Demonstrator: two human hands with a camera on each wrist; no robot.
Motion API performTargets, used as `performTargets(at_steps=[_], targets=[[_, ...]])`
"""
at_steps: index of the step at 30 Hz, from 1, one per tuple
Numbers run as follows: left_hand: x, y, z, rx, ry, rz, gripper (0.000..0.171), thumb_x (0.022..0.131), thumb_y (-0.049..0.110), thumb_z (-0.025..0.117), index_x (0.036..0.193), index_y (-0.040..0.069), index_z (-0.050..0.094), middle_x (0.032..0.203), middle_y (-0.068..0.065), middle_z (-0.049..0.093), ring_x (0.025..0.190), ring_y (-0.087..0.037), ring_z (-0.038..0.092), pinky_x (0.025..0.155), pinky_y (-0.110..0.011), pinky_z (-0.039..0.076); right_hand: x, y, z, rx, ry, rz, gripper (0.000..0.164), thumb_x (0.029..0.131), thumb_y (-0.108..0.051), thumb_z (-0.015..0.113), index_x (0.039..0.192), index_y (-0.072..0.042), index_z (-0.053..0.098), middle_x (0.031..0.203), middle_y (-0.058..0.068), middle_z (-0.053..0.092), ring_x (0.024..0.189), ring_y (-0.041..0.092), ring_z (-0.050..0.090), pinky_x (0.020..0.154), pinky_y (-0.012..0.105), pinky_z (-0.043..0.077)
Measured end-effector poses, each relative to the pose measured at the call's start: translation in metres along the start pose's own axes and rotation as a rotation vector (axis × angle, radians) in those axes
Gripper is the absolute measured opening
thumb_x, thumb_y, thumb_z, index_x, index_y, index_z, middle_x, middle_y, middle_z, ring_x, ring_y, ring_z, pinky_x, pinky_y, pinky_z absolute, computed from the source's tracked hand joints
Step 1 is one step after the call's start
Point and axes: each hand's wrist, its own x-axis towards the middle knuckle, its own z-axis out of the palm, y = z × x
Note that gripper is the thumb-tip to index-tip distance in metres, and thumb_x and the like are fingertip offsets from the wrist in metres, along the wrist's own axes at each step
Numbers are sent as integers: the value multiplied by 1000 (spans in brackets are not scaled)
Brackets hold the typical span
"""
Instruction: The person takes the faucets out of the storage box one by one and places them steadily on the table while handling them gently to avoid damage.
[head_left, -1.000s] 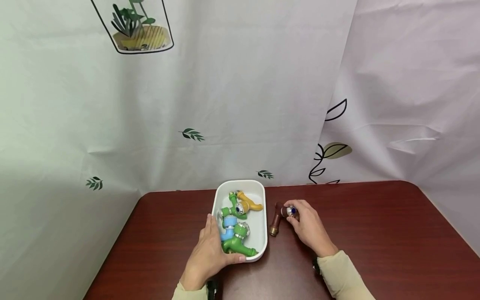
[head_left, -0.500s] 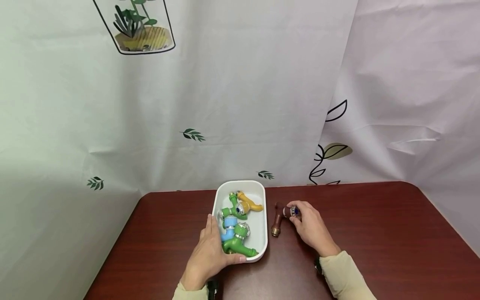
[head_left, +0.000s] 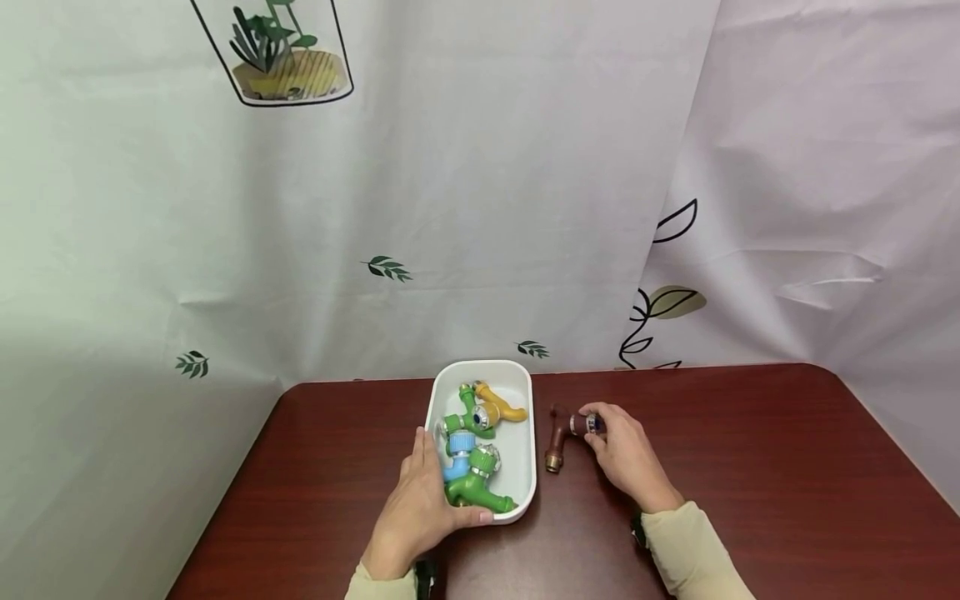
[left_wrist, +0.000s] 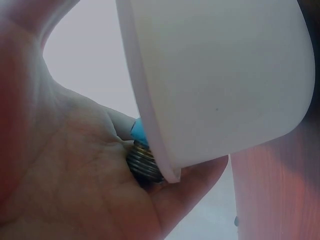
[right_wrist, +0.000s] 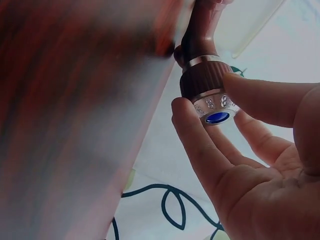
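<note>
Pinches brown tap (head_left: pixel 560 432) by its knob (right_wrist: pixel 204 79) in right hand (head_left: pixel 628 458), just right of white tray (head_left: pixel 517 450); rests left hand (head_left: pixel 420 508), fingers straight, along tray rim. Reveals knob ribbing only in right wrist view. Has dark red table (head_left: pixel 765 458) beneath, printed fabric (head_left: pixel 517 167) behind its far edge, more table spreading rightward.

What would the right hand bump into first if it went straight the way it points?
The brown tap, whose knob the right hand pinches. Past it, maybe the box or the curtain; the head view leaves depth unclear.
</note>
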Motion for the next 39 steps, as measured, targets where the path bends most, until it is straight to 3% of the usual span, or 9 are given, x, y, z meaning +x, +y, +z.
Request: performTargets(at_steps=[15,31,39], targets=[[0,1,-1,-3,-10,-12,141,58,52,95,153,-16,16,160,-35,15,140,-46,31,109,-57,36,-1,1,-2,-24,-33,18,35,89,9,67,122,-1,67,125,24,63,117,40,59,94,53,49],[1,2,-1,0,-15,-17,142,58,53,95,153,-16,15,160,-34,15,140,-46,31,108,-56,36,1,5,-5,10,-140,80,41,91,7,64,132,4,60,129,28,59,116,41,58,91,54,48],[0,4,-3,8,-12,1,142,57,54,95,153,-16,16,159,-36,15,139,-47,31,108,-57,36,1,5,-5,16,-144,68,44,90,7,65,133,5,58,129,28,59,114,40,58,91,54,48]])
